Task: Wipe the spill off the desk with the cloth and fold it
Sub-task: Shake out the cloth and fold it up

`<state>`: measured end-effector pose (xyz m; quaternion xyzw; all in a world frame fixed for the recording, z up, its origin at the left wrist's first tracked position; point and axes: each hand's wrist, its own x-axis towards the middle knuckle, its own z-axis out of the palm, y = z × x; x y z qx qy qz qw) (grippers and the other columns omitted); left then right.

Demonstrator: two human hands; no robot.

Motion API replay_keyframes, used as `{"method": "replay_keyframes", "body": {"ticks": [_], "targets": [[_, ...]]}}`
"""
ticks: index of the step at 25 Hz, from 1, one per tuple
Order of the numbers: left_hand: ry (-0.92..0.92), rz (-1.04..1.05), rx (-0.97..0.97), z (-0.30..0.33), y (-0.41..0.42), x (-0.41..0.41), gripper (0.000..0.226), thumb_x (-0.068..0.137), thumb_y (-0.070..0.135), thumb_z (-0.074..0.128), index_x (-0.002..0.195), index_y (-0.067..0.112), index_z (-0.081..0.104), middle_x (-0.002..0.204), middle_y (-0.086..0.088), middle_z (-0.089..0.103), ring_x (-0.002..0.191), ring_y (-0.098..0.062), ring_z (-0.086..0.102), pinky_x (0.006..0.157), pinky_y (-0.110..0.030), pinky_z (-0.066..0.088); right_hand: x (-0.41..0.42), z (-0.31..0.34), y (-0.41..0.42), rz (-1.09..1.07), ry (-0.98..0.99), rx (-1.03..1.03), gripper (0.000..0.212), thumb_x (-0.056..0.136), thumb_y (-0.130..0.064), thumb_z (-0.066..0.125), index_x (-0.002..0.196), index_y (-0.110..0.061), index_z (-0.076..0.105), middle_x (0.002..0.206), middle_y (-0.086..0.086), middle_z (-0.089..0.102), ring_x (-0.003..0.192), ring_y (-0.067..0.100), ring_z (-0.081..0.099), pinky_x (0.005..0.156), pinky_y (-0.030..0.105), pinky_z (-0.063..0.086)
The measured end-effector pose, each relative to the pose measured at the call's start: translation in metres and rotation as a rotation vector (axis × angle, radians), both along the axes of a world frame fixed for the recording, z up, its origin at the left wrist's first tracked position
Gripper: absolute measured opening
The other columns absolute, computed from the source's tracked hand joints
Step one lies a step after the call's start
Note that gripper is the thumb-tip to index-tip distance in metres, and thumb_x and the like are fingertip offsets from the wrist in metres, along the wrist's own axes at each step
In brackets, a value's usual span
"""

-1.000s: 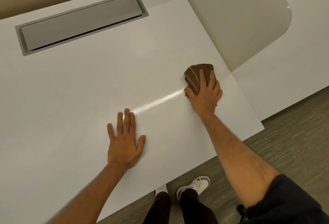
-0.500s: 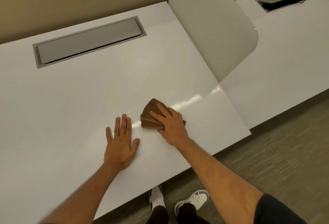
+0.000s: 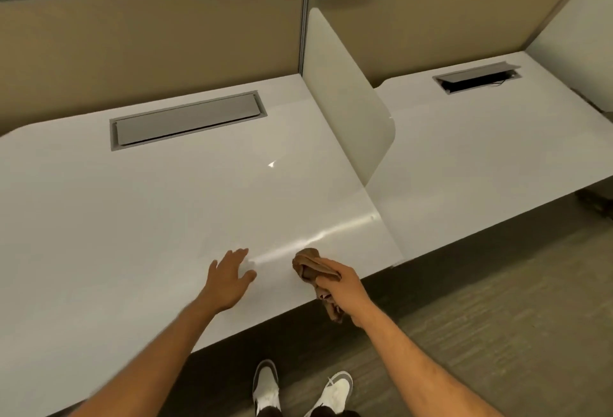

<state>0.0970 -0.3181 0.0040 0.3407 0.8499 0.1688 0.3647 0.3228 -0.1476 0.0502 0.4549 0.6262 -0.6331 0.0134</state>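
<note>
A crumpled brown cloth (image 3: 310, 265) is bunched in my right hand (image 3: 345, 290) near the front edge of the white desk (image 3: 132, 217). One end of the cloth rests on the desk, the other hangs below my fist past the edge. My left hand (image 3: 229, 279) lies just left of it, fingers spread, low over the desk top, holding nothing. A pale shiny streak (image 3: 331, 234) runs across the desk from between my hands toward the right corner. I cannot make out any liquid.
A grey cable hatch (image 3: 187, 120) is set into the back of the desk. A white divider panel (image 3: 345, 101) separates it from the neighbouring desk (image 3: 481, 151) on the right. A tan partition wall (image 3: 149, 38) stands behind. My white shoes (image 3: 265, 386) are on the floor below.
My right hand dragged the cloth from the right side of the desk toward me to the front edge and gathered it into a bunch. My left hand lifted slightly. The camera tilted up.
</note>
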Motion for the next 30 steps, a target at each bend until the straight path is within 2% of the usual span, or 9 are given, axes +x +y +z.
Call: {"method": "replay_keyframes", "body": {"ticks": [2,5,7,10,14,18,22,25,30], "targets": [[-0.069,0.083,0.068,0.028,0.001,0.035,0.053,0.109,0.040,0.048,0.159,0.027,0.040,0.167,0.000,0.039,0.157,-0.025,0.030,0.129,-0.046,0.011,0.022,0.026,0.002,-0.067,0.048,-0.082,0.034,0.099,-0.018,0.058,0.105,-0.049,0.071,0.100,-0.003,0.077,0.093,0.015,0.073,0.081,0.028,0.060],[-0.197,0.140,0.145,0.064,0.005,0.077,0.045,0.107,0.038,0.053,0.151,0.031,0.050,0.153,0.003,0.057,0.143,-0.021,0.051,0.120,-0.040,0.036,0.048,0.050,0.002,-0.229,0.145,-0.265,0.025,0.102,-0.028,0.056,0.125,-0.032,0.067,0.117,0.001,0.075,0.110,0.022,0.071,0.098,0.044,0.057],[-0.289,0.189,0.193,0.089,0.012,0.098,0.040,0.107,0.038,0.054,0.147,0.034,0.052,0.147,0.003,0.062,0.137,-0.018,0.057,0.116,-0.037,0.041,0.059,0.068,0.004,-0.301,0.208,-0.398,0.031,0.104,-0.040,0.051,0.127,-0.027,0.066,0.120,0.007,0.075,0.113,0.028,0.071,0.104,0.050,0.053],[-0.376,0.271,0.280,0.117,0.024,0.124,0.042,0.106,0.043,0.054,0.146,0.034,0.053,0.145,0.004,0.062,0.132,-0.016,0.059,0.117,-0.040,0.041,0.066,0.096,0.008,-0.327,0.290,-0.534,0.045,0.103,-0.053,0.046,0.125,-0.023,0.071,0.123,0.011,0.074,0.115,0.029,0.070,0.104,0.049,0.052],[-0.493,0.399,0.427,0.143,0.032,0.142,0.050,0.103,0.053,0.052,0.148,0.031,0.052,0.137,0.007,0.066,0.120,-0.012,0.067,0.113,-0.044,0.050,0.059,0.128,0.011,-0.191,0.334,-0.438,0.048,0.103,-0.057,0.037,0.130,-0.031,0.068,0.128,0.005,0.072,0.118,0.025,0.069,0.103,0.047,0.052],[-0.667,0.549,0.555,0.165,0.040,0.146,0.052,0.094,0.068,0.055,0.130,0.032,0.063,0.125,0.007,0.073,0.118,-0.017,0.068,0.102,-0.039,0.055,0.038,0.156,0.011,-0.011,0.277,-0.237,0.042,0.104,-0.055,0.036,0.124,-0.036,0.068,0.119,-0.005,0.075,0.106,0.013,0.073,0.086,0.033,0.058],[-0.595,0.656,0.627,0.176,0.044,0.119,0.043,0.091,0.054,0.060,0.126,0.028,0.067,0.116,0.005,0.079,0.113,-0.017,0.072,0.093,-0.029,0.056,0.004,0.162,0.015,0.070,0.322,-0.052,0.035,0.108,-0.044,0.035,0.129,-0.034,0.062,0.128,-0.004,0.069,0.118,0.014,0.065,0.106,0.041,0.053],[-0.516,0.700,0.641,0.180,0.046,0.081,0.029,0.102,0.042,0.059,0.127,0.028,0.063,0.123,0.002,0.074,0.113,-0.020,0.070,0.089,-0.030,0.058,-0.024,0.156,0.023,-0.077,0.340,-0.112,0.036,0.108,-0.042,0.038,0.130,-0.029,0.063,0.129,0.001,0.070,0.117,0.021,0.066,0.106,0.047,0.052],[-0.509,0.665,0.680,0.193,0.056,0.023,0.029,0.097,0.046,0.063,0.122,0.031,0.065,0.118,0.009,0.076,0.109,-0.017,0.073,0.083,-0.026,0.060,-0.064,0.148,0.048,-0.171,0.394,-0.239,0.046,0.104,-0.057,0.037,0.131,-0.033,0.065,0.125,0.000,0.073,0.112,0.025,0.071,0.094,0.051,0.059]]}}
